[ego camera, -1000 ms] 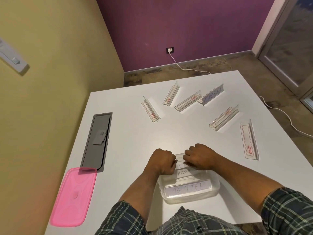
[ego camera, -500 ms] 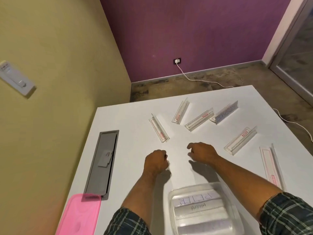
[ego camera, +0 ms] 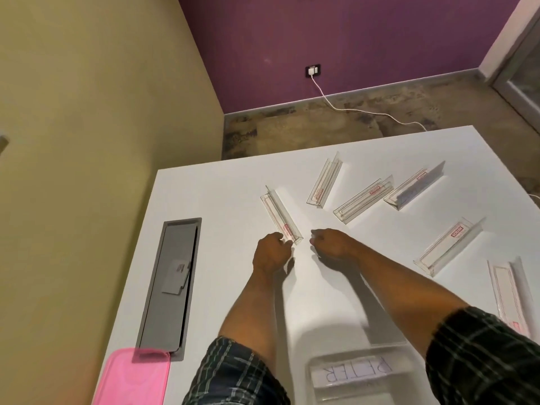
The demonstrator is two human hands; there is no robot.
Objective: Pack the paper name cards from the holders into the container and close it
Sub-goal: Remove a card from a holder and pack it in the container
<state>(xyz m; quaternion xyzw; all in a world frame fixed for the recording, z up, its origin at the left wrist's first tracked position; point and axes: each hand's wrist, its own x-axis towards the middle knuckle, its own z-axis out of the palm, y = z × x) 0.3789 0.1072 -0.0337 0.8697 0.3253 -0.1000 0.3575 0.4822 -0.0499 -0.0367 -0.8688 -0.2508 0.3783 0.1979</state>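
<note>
Several clear acrylic holders lie fanned across the white table (ego camera: 222, 287). The nearest holder (ego camera: 281, 218) lies just ahead of my left hand (ego camera: 271, 254), whose loosely curled fingertips reach its near end. My right hand (ego camera: 330, 244) hovers just right of that holder's end, fingers loosely curled and holding nothing. A far holder (ego camera: 415, 188) carries a paper card; the others look empty. The clear container (ego camera: 312, 384) sits at the bottom edge between my forearms, with a card reading PETER (ego camera: 353, 374) inside. Its pink lid (ego camera: 131, 378) lies at the bottom left.
A grey cable hatch (ego camera: 172, 282) is set into the table on the left, beside the yellow wall. More holders lie at the right: (ego camera: 448, 247) and one by the edge (ego camera: 510, 293). A white cable (ego camera: 350, 109) runs across the floor beyond the table.
Both hands left the container and moved forward across the table to the nearest holder. The view tilted up, so the container slid to the bottom edge.
</note>
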